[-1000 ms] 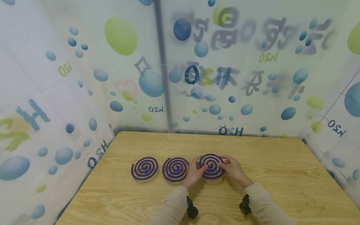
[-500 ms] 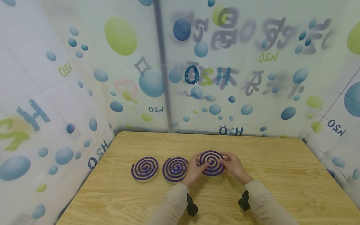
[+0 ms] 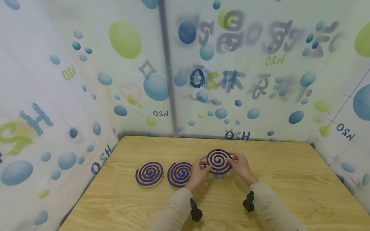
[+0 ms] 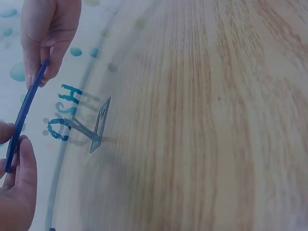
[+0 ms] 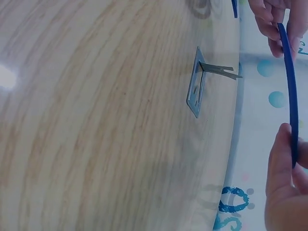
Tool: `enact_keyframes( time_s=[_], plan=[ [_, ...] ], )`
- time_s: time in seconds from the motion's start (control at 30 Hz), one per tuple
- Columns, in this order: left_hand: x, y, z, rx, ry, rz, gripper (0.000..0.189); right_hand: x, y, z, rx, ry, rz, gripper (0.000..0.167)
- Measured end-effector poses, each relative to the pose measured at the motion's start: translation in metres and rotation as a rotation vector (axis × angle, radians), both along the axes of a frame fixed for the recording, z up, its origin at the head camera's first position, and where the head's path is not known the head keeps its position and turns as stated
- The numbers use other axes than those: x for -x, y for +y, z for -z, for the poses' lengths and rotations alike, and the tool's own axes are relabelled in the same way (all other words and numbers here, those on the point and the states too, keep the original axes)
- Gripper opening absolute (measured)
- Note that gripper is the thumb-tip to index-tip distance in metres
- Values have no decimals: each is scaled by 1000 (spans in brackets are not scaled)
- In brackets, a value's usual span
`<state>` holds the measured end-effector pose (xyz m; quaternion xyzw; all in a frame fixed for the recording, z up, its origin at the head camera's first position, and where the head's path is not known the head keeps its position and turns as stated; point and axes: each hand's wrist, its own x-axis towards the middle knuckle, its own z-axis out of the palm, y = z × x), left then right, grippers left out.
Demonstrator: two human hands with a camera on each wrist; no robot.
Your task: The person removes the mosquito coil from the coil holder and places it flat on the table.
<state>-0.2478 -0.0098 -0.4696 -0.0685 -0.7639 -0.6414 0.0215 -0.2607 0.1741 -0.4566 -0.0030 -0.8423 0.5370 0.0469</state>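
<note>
A purple mosquito coil (image 3: 218,160) hangs above the table, its spiral facing the head camera. My left hand (image 3: 198,173) pinches its left edge, thumb on the near face. On the opposite edge, my right hand (image 3: 240,165) grips it between thumb and fingers. Both wrist views show the coil (image 4: 28,106) edge-on, as a thin tilted strip. Below it and apart from it, a small metal coil stand (image 5: 195,91) sits flat on the table with its forked prong sticking up. The head view shows only part of this stand (image 3: 218,176).
Two more purple coils lie to the left on the wooden table (image 3: 289,192): a far-left coil (image 3: 149,173) and a middle coil (image 3: 181,173), partly covered by my left hand. A patterned curtain (image 3: 138,122) encloses the table's back and sides.
Both hands have raised the coil off the table and slightly away from me. The metal stand beneath has come into view. The other two coils stay put.
</note>
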Motion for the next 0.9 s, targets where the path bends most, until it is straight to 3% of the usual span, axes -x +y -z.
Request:
enact_keyframes(
  time_s=[0.23, 0.33, 0.47, 0.63, 0.9],
  plan=[
    [-12, 0, -26, -57, -30, 33, 43, 8, 4, -4, 39, -21, 39, 33],
    [-14, 1, -30, -60, -47, 32, 43, 10, 5, -4, 44, -24, 44, 34],
    [-4, 3, -19, -61, -42, -2, 44, 12, 5, -4, 41, -30, 52, 34],
    [13, 7, 0, -69, -17, -90, 44, 17, 3, -3, 66, -31, 50, 36],
    [19, 10, 5, -45, 5, -203, 37, 23, 1, -1, 72, -61, 31, 35]
  ],
)
